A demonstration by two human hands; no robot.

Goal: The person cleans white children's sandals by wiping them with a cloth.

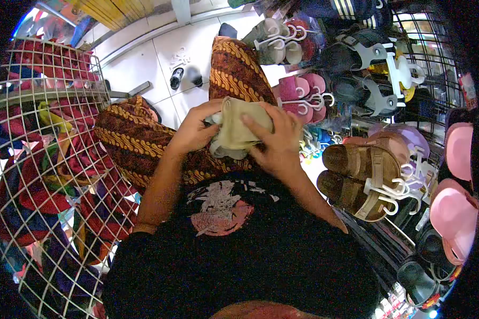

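An olive-beige cloth-like item [239, 123] sits above my lap, with greyish-white material [222, 149] showing beneath it. My left hand [196, 127] grips its left side, the fingers curled around a pale bit at the edge. Across its right side lies my right hand [278, 139], slightly blurred, fingers on top and thumb below. Under both hands are my legs in brown and orange patterned trousers [239, 72].
A wire grid basket [48, 95] of red and multicoloured cloth stands at left. Sandals on white hangers, including a brown pair [351, 181] and pink ones [460, 212], crowd the right. One small black shoe [176, 78] lies on the tiled floor [149, 64].
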